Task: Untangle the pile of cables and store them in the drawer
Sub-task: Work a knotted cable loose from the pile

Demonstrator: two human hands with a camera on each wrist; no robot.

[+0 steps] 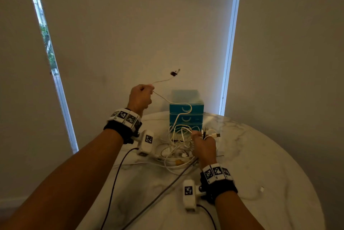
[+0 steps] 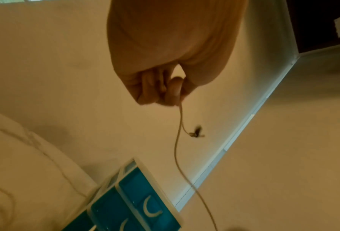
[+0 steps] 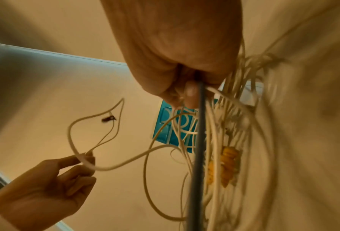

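Note:
A tangle of white cables (image 1: pixel 176 152) lies on the marble table (image 1: pixel 260 155) in front of a small blue drawer unit (image 1: pixel 186 112), whose drawers look closed. My left hand (image 1: pixel 142 92) is raised above the table and pinches one thin white cable (image 1: pixel 176 103) that runs down to the pile. Its free end with a dark clip (image 1: pixel 174 73) sticks up past my fingers. In the left wrist view the cable (image 2: pixel 177 140) hangs from my curled fingers (image 2: pixel 171 89). My right hand (image 1: pixel 202 143) grips a bundle of cables and plugs (image 1: pixel 212 133) at the pile; a grey cable (image 3: pixel 198 140) passes through it.
A loose white plug end (image 1: pixel 261 189) lies on the table at the right. Dark camera leads (image 1: pixel 115 179) run from my wrists toward me. Roller blinds and a wall stand behind the table. Yellow ties (image 3: pixel 227 165) sit among the cables.

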